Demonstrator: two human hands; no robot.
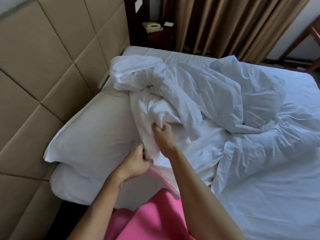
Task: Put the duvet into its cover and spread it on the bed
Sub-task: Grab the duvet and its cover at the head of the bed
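Observation:
A crumpled white duvet cover [147,94] lies bunched across the head end of the bed [277,196], partly draped over a pillow. To its right the puffy white duvet [242,101] lies heaped on the mattress. My left hand [136,161] grips an edge of the cover near the pillow. A little farther in, my right hand [162,132] clutches a bunched fold of the same cover. How much of the duvet is inside the cover I cannot tell.
Two white pillows [90,135] are stacked against the padded beige headboard [43,75] at left. Beyond the bed, a dark nightstand holds a telephone [152,26], next to brown curtains [233,23]. A pink garment [152,217] fills the bottom of the view.

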